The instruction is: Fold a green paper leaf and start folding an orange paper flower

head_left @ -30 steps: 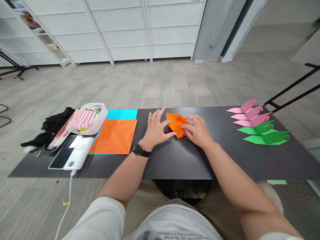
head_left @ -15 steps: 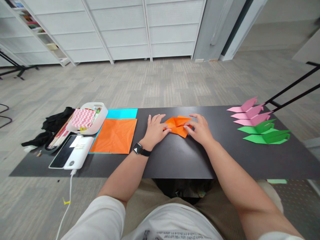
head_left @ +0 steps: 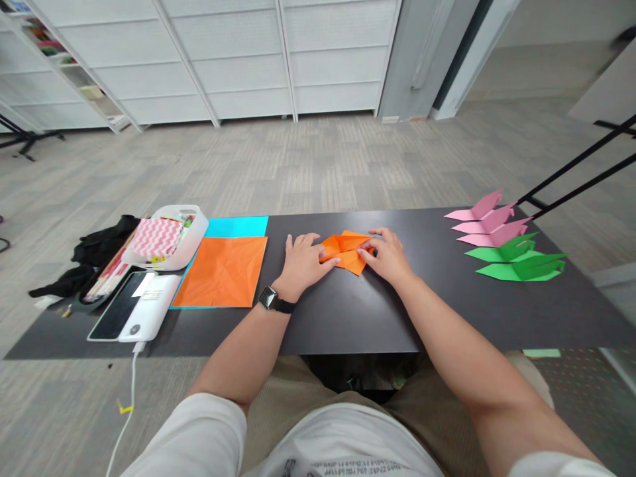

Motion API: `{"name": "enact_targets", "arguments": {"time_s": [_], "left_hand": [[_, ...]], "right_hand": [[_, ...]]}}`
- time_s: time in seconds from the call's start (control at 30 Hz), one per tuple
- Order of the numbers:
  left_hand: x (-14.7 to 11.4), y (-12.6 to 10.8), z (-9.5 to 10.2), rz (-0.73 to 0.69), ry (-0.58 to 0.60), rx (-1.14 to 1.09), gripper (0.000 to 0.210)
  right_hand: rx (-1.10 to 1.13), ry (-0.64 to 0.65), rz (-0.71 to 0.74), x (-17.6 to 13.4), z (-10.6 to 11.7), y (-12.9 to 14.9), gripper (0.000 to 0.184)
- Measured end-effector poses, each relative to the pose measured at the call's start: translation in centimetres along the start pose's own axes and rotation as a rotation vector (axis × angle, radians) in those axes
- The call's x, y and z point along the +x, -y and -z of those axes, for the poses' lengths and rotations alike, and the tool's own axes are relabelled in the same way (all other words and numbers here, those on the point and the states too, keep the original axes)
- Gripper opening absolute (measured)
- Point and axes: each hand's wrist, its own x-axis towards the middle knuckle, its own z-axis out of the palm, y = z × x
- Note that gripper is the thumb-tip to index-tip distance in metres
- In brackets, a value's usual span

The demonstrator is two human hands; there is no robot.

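Observation:
A partly folded sheet of orange origami paper (head_left: 349, 248) lies on the dark table, with flaps standing up along its far side. My left hand (head_left: 305, 262) grips its left edge between thumb and index finger, the other fingers raised and apart. At the right edge, my right hand (head_left: 389, 257) pinches a corner with thumb and forefinger. The fingertips partly hide both ends of the paper. Left of my hands lies a stack of flat orange paper (head_left: 221, 271), with blue paper (head_left: 237, 226) showing beneath it.
Folded pink paper figures (head_left: 489, 225) and green ones (head_left: 519, 262) stand in a row on the right. On the left are a white basket (head_left: 196, 232), a phone (head_left: 116, 311), a white power bank (head_left: 149, 311) with a cable, and black cloth (head_left: 106, 238).
The view has shifted slightly. Both hands stay at the paper's two ends, and its upper flap now looks more spread, with a center crease showing.

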Motion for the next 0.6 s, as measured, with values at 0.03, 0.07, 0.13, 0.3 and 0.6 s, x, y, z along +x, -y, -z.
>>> {"name": "enact_targets", "arguments": {"time_s": [0.03,0.07,0.13,0.3,0.6], "left_hand": [[0.0,-0.1,-0.1,0.006,-0.007,0.005,0.037],[-0.1,-0.2,-0.2,0.008,-0.015,0.011,0.038],[-0.1,-0.4,-0.4,0.004,-0.033,0.023,0.039],[-0.1,-0.6,-0.7,-0.006,-0.022,0.042,0.038],[0.0,-0.5,-1.3,0.010,0.011,0.041,0.041]], "right_hand": [[-0.001,0.002,0.000,0.0,-0.1,0.1,0.011],[-0.001,0.005,0.000,0.1,-0.2,0.2,0.011],[0.002,0.006,0.006,0.1,-0.4,0.5,0.012],[0.001,0.008,0.033,0.1,-0.5,1.1,0.011],[-0.013,0.033,0.021,0.2,-0.7,1.2,0.010]]}}
